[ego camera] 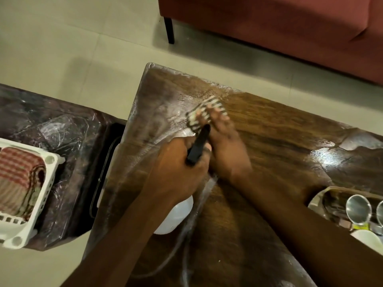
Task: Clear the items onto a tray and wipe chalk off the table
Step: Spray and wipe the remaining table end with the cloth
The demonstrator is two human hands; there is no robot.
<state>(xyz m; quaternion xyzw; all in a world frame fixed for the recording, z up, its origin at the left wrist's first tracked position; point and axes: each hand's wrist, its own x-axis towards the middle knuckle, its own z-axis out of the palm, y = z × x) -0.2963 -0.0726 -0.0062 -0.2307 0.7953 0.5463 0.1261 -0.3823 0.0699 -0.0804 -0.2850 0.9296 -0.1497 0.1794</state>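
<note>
On the table's [269,131] far-left half, the right hand [222,141] is pressing the striped cloth [204,114] down with spread fingers, chalk haze [157,112] lying at its 10 o'clock, while the left hand [176,168], just beside at 7 o'clock, is gripping the spray bottle [176,214].

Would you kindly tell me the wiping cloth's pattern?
The cloth is dark-and-cream checked, though blurred; the head view shows it.

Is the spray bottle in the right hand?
No, the left hand grips the spray bottle; the right hand presses a checked cloth on the table.
</note>
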